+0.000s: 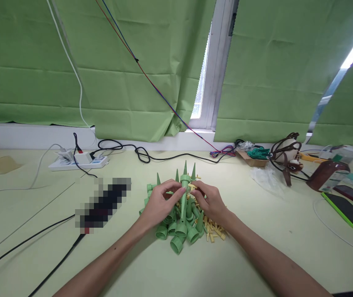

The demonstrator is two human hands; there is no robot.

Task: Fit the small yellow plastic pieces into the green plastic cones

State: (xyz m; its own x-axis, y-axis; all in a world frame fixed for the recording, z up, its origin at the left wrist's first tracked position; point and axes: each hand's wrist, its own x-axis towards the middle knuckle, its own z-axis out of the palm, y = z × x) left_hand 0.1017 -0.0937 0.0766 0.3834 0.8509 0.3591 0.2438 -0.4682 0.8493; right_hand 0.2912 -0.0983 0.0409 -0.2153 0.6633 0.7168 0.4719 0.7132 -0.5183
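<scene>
My left hand (pixel 161 203) is closed around a green plastic watering spike (pixel 184 202), its pointed tip up and its wide collar just above my thumb. Pinched in the fingers of my right hand (pixel 211 201) is a small yellow T-shaped plastic piece (pixel 191 187), right beside the spike's collar; whether the two touch I cannot tell. Below both hands lies a heap of green spikes and sockets (pixel 177 244), some standing point up. Loose yellow pieces (pixel 214 231) are piled to its right, partly under my right hand.
A white power strip (pixel 77 162) with plugs sits back left, and a black cable (pixel 164 159) runs along the wall. A blurred dark object (pixel 105 204) lies left. On the right are a plastic bag (pixel 267 179), a brown bottle (pixel 326 175) and a green-edged phone (pixel 349 212).
</scene>
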